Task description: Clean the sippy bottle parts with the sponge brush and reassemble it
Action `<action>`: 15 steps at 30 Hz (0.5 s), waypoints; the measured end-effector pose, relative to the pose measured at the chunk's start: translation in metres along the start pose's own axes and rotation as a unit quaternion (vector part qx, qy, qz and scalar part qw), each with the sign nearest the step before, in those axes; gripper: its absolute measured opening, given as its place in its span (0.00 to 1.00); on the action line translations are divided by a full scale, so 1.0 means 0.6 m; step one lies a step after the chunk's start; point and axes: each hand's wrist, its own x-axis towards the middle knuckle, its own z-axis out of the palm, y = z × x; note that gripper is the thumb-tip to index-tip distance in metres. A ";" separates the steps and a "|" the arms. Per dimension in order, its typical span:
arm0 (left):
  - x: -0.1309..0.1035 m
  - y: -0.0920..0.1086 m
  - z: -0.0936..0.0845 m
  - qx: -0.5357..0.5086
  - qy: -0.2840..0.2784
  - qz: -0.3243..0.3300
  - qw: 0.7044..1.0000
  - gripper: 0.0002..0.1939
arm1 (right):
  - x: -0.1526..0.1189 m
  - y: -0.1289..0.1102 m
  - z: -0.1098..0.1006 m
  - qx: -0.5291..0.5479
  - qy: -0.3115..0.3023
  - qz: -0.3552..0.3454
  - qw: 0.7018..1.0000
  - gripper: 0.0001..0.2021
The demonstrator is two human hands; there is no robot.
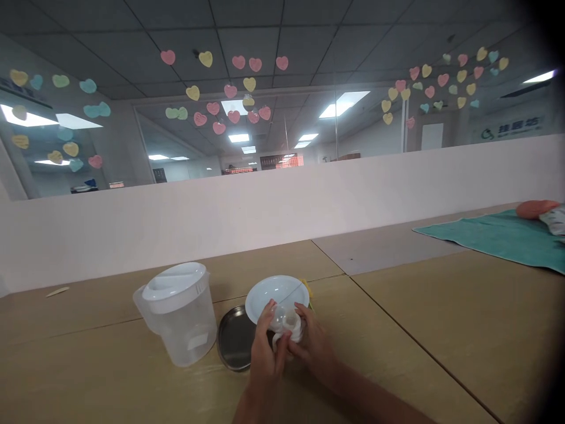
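Both hands are close together at the near side of a pale shallow bowl [277, 288]. My left hand [266, 347] is closed around a small clear, rounded plastic piece [278, 318]. Fingers of my right hand [311, 341] grip a small white ring-shaped piece [292, 324] with an open top, right beside the clear one. Whether the two pieces are joined I cannot tell, as fingers hide their lower parts. A dark round metal tray [236, 340] lies just left of my left hand, partly under the bowl's edge or behind it.
A translucent pitcher [188, 330] with a white lid stands left of the tray. Something yellow [308, 287] shows behind the bowl's right edge. A thin wooden stick [57, 291] lies far left. A green cloth [494, 235] with a coral-coloured item [535, 208] is far right. A low white wall [247, 206] bounds the table.
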 end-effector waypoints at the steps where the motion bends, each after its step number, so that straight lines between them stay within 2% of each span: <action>1: -0.002 0.004 0.003 0.003 -0.009 0.005 1.000 0.24 | -0.001 0.002 0.001 0.003 -0.004 0.004 1.000 0.30; 8: -0.005 0.021 0.013 0.049 -0.080 -0.008 0.996 0.22 | -0.011 0.026 0.012 -0.015 -0.016 -0.026 0.999 0.31; 12: -0.009 0.028 0.016 0.027 -0.089 -0.038 0.995 0.22 | -0.012 0.023 0.008 -0.040 -0.025 -0.047 0.998 0.31; 15: -0.009 0.029 0.016 0.015 -0.080 -0.033 0.996 0.22 | -0.013 0.015 0.005 -0.048 -0.010 -0.053 0.997 0.31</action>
